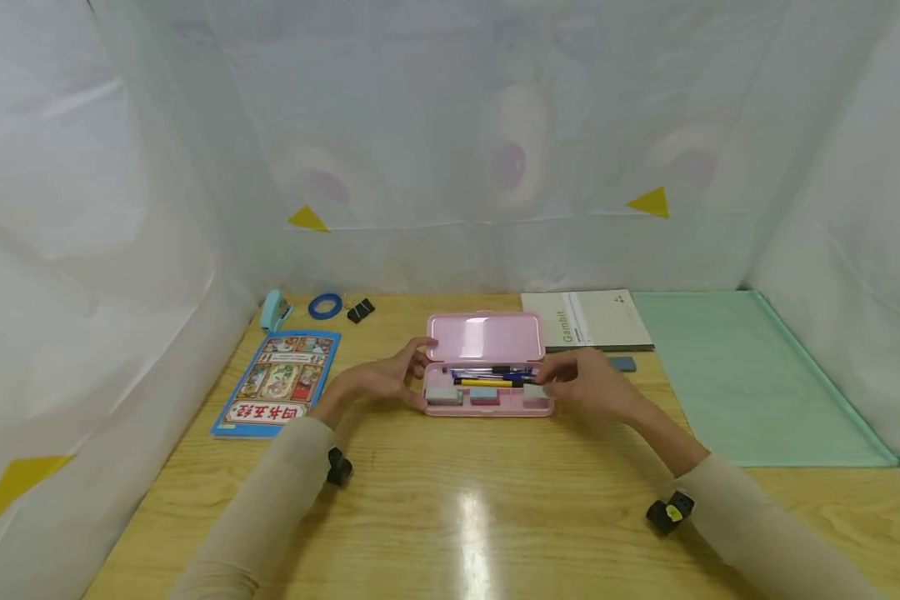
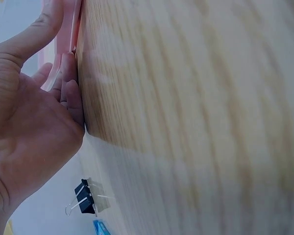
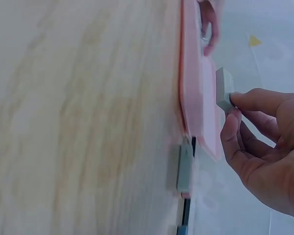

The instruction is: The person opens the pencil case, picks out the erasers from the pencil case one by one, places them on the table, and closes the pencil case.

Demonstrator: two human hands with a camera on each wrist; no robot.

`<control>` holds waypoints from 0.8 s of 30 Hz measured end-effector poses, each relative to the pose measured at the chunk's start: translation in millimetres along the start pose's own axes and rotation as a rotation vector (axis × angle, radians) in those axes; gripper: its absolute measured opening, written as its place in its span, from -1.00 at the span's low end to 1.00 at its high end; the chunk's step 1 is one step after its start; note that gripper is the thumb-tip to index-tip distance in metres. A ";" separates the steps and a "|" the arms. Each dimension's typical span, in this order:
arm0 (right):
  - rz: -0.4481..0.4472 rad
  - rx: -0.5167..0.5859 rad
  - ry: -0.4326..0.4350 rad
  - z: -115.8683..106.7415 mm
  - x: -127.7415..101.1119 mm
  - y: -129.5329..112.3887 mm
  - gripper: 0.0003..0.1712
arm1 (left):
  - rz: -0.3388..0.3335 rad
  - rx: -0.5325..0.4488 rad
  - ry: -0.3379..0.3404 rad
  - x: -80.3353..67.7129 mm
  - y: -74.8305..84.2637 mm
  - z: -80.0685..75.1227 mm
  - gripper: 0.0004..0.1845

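Note:
An open pink pencil case [image 1: 487,412] lies on the table with its lid [image 1: 450,337] folded back. Several pens [image 1: 487,382] lie inside, with a pale eraser [image 1: 442,397] and a pink and blue eraser [image 1: 483,396] along the front. At the case's left end, my left hand [image 1: 378,377] holds it, thumb at the front corner and fingers towards the lid. Over the right end, my right hand [image 1: 596,385] pinches a pale grey eraser [image 3: 224,89] between thumb and fingertips. In the right wrist view this eraser is raised above the case wall.
Right of the case are a blue eraser [image 1: 624,364], a grey block [image 3: 184,169], a notebook [image 1: 607,317] and a green mat [image 1: 757,379]. Leftward lie a blue-edged book [image 1: 281,379], a light-blue stapler [image 1: 274,311], a blue tape roll [image 1: 325,306] and black binder clips [image 1: 361,311].

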State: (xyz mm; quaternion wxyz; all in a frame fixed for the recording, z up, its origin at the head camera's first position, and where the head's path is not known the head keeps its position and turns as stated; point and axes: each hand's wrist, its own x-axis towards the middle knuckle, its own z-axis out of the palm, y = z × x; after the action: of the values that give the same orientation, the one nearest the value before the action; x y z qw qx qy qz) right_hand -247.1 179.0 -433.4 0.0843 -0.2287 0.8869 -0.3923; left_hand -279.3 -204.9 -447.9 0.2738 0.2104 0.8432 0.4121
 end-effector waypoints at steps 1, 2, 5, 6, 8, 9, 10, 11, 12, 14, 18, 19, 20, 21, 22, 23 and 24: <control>0.002 0.004 0.013 -4.0 -1.9 1.7 -0.89 | 0.001 0.000 0.000 -0.3 0.2 0.1 0.16; 0.003 0.010 0.027 -8.2 -4.1 3.7 -0.89 | 0.004 -0.002 0.000 -0.4 0.0 0.3 0.16; 0.015 0.024 0.063 -20.6 -12.8 11.6 -0.90 | 0.007 -0.005 0.002 -1.0 0.0 0.6 0.15; 0.023 0.016 0.072 -24.6 -16.4 14.4 -0.90 | 0.005 -0.008 0.001 -1.6 0.4 0.6 0.15; 0.032 0.019 0.082 -34.0 -23.8 21.3 -0.88 | 0.004 -0.009 0.002 -1.4 0.5 0.5 0.16; 0.039 0.018 0.083 -39.1 -27.6 25.0 -0.87 | 0.004 -0.009 0.002 -1.2 0.7 0.6 0.16; 0.049 0.021 0.083 -43.9 -31.6 28.8 -0.86 | 0.004 -0.010 0.001 -1.4 0.6 1.0 0.16; 0.063 0.015 0.083 -49.0 -35.8 32.8 -0.85 | 0.004 -0.011 0.000 -1.3 0.0 1.4 0.16; 0.073 0.014 0.082 -53.8 -39.6 36.9 -0.84 | 0.006 -0.014 -0.001 -1.1 -0.6 1.8 0.16; 0.094 0.006 0.078 -62.7 -46.6 45.3 -0.83 | 0.008 -0.016 -0.005 -1.1 -1.0 2.3 0.16; 0.124 -0.022 0.054 -74.7 -56.8 59.3 -0.81 | 0.003 -0.008 -0.001 0.1 -2.0 2.5 0.17; 0.124 -0.027 0.047 -76.4 -58.2 62.0 -0.81 | 0.001 -0.004 0.001 0.3 -1.7 2.2 0.17; 0.122 -0.026 0.040 -77.7 -59.1 64.2 -0.81 | 0.000 0.000 0.004 0.6 -2.0 1.9 0.17; 0.119 -0.025 0.033 -78.6 -59.7 66.0 -0.82 | 0.000 0.002 0.007 0.8 -2.1 1.7 0.17; 0.111 -0.025 0.023 -79.2 -59.9 67.4 -0.82 | -0.001 0.001 0.008 0.7 -1.9 1.5 0.17; 0.103 -0.021 0.015 -79.5 -59.7 68.6 -0.82 | -0.001 0.001 0.009 0.7 -2.1 1.4 0.17; 0.095 -0.019 0.008 -79.6 -59.6 69.4 -0.82 | 0.002 -0.001 0.008 0.9 -2.1 1.1 0.17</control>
State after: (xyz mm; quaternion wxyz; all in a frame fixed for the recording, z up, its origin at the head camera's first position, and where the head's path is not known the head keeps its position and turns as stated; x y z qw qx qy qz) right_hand -244.3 300.3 -432.2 0.0969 -0.1856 0.9009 -0.3802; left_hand -279.6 -205.0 -450.4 0.2701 0.2092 0.8439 0.4137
